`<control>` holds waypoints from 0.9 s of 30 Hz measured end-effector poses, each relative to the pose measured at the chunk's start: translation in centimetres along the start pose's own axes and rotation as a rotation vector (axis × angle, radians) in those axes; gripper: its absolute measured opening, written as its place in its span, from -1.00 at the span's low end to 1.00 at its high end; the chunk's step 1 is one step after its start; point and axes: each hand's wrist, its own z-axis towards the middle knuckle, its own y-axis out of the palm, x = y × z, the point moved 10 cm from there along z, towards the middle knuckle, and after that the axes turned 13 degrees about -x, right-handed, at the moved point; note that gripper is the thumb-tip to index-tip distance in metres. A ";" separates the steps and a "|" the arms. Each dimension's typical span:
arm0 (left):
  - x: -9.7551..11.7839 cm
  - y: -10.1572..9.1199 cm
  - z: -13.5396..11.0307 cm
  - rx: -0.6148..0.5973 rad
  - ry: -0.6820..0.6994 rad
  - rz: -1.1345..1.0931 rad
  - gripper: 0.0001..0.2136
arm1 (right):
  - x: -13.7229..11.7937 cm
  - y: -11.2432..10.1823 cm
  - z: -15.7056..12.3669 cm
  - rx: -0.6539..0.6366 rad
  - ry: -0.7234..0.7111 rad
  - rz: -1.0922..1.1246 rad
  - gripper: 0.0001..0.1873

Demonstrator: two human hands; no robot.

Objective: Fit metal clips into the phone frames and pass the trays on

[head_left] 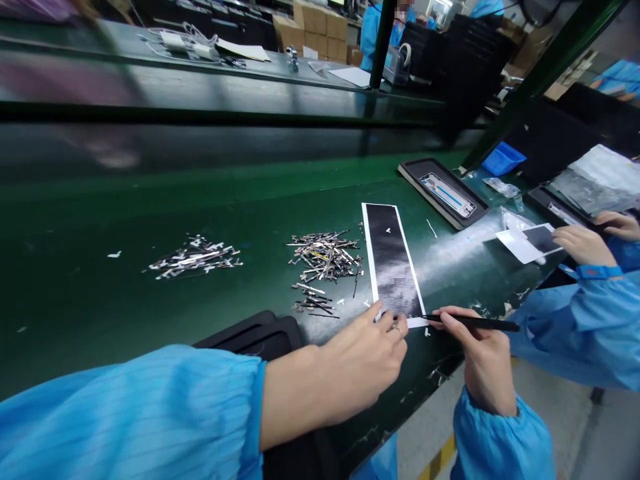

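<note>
A black sheet with a white border [393, 257] lies on the green bench, a tiny white piece on its upper part. At its near edge, my left hand [367, 353] has its fingers bent and close together over the corner; what they pinch, if anything, is hidden. My right hand [483, 357] grips black tweezers [483, 324], whose tips reach left over the sheet's lower edge. Left of the sheet are a heap of small thin black and silver strips [325, 257] and a smaller group of strips [316, 301]. Another strip pile [195, 259] lies further left.
A dark foam tray [440, 193] holding a metal part stands beyond the sheet. Black trays [255, 333] sit under my left forearm. To the right, a co-worker's hands [585, 243] are at another sheet [543, 239]. A raised shelf [240, 77] runs along the back.
</note>
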 end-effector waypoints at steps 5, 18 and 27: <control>0.5 0.9 0.4 -0.007 0.026 0.009 -0.78 | -0.5 -0.9 -0.6 0.096 0.025 -0.088 -0.74; 0.5 0.5 0.3 -0.057 0.039 0.005 -0.77 | 0.1 -1.3 -0.8 0.190 0.000 -0.076 -0.75; 0.6 1.1 1.5 -0.070 0.039 -0.022 -0.73 | 0.3 -1.4 -1.1 0.218 0.000 -0.095 -0.73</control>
